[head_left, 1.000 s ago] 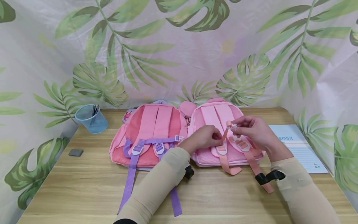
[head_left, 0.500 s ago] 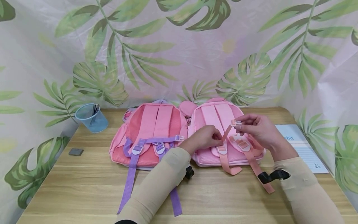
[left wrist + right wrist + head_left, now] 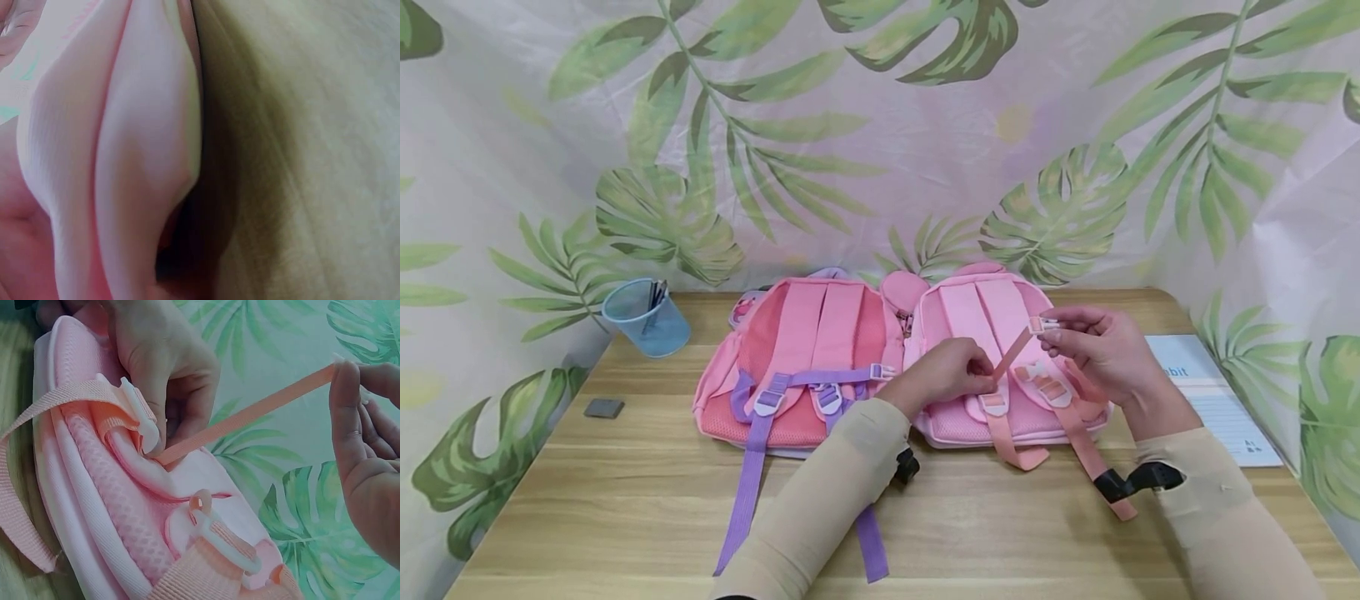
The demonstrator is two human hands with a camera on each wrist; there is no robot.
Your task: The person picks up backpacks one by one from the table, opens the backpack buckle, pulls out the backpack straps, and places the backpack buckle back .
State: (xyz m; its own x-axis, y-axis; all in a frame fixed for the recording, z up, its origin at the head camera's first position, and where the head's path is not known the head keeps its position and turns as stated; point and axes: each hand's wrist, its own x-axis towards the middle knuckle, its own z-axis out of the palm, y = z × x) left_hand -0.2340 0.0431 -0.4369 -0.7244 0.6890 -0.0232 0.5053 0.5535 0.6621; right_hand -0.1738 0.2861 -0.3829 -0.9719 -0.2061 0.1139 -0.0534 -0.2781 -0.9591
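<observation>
A light pink backpack [image 3: 957,423] lies back side up on the wooden table. Its thin orange strap [image 3: 1013,353] stretches taut between the two hands. My left hand [image 3: 951,367] pinches the lower end of this strap beside the white ladder-lock adjuster [image 3: 995,404]. At the upper end, my right hand [image 3: 1093,354] pinches a white side-release buckle [image 3: 1042,325] between thumb and fingertips, held up over the backpack. In the right wrist view the orange strap [image 3: 250,415] runs straight between both hands, and the buckle is mostly hidden by fingers.
A coral-pink backpack [image 3: 778,342] with a purple strap [image 3: 831,377] buckled across it lies to the left. Farther left are a blue mesh pen cup [image 3: 651,325] and a grey eraser-like block [image 3: 604,408]. A notebook [image 3: 1225,408] lies at right.
My right hand has moved right and slightly up with the buckle, drawing the visible orange strap longer and straighter. The left hand stays in place.
</observation>
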